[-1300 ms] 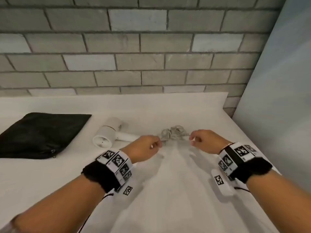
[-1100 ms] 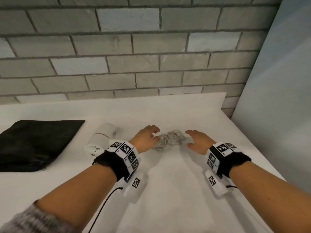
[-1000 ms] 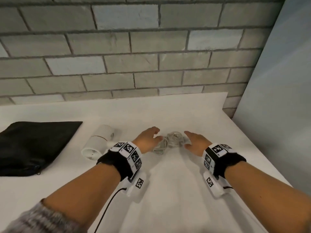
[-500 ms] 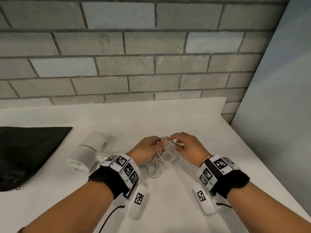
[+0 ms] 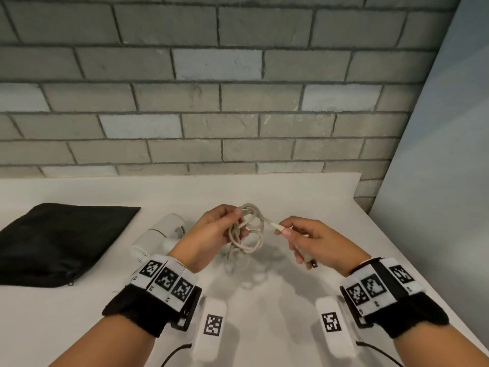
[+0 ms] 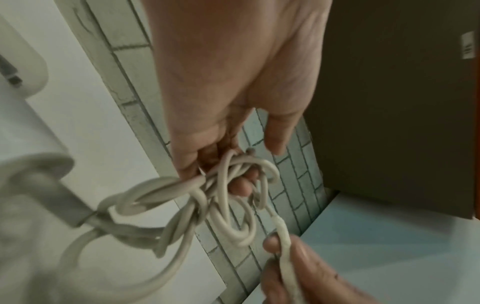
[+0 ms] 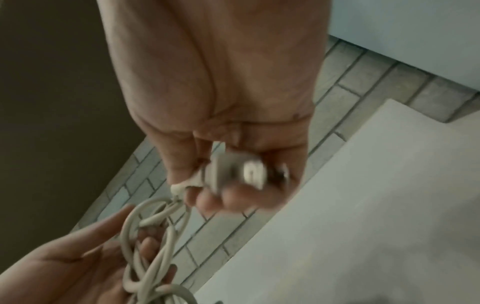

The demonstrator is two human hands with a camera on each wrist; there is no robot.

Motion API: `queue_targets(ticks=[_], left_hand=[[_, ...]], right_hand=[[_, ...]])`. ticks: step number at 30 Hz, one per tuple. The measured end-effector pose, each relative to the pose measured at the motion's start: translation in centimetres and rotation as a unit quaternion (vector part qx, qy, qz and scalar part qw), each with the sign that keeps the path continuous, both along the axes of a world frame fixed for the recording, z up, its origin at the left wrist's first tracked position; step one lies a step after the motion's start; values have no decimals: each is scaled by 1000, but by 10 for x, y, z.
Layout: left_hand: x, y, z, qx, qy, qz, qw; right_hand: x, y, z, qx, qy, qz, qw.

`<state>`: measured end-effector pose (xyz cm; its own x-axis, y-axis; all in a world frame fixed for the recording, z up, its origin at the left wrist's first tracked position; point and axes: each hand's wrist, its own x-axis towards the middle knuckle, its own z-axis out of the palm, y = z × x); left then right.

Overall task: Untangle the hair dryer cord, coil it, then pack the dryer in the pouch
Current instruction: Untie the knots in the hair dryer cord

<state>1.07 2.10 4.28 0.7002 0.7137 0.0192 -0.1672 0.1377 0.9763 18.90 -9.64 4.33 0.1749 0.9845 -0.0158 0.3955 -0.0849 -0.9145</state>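
The off-white tangled cord (image 5: pixel 248 231) hangs in loops above the white table. My left hand (image 5: pixel 211 234) grips the bundle of loops (image 6: pixel 228 185) between its curled fingers. My right hand (image 5: pixel 309 242) holds the plug (image 7: pixel 233 172) in its curled fingers, with the cord's end stretched left from it. The white hair dryer (image 5: pixel 161 234) lies on the table behind my left wrist, partly hidden. The black pouch (image 5: pixel 58 239) lies flat at the left.
A grey brick wall (image 5: pixel 238 102) rises behind the white table (image 5: pixel 264 327). A pale blue panel (image 5: pixel 436 181) stands along the table's right side. Wrist cameras hang under both forearms.
Both hands lifted the tangle off the table. The right hand took the plug and drew it to the right, away from the bundle in the left hand.
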Motion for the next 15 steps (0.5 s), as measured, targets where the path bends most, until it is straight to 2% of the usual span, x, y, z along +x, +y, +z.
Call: queue_targets(ticks=[3,6,10,13,15], left_hand=[[-11,-8,4,31,35,-13,999],[-20,-17,4,74,65,-46,994],[-24,-28,4,142,68,-22,987],[-30,-32,10,115,46,-23,992],[-34,-32,13,75,12,-13,997]], right_hand=[[-10,2,7,64,-125,-44,989],[-22,1,15,84,-216,-65,971],[-45,-3,21,97,-352,-59,929],[-56,-4,18,104,-367,-67,922],[-57,-6,16,105,-327,-76,936]])
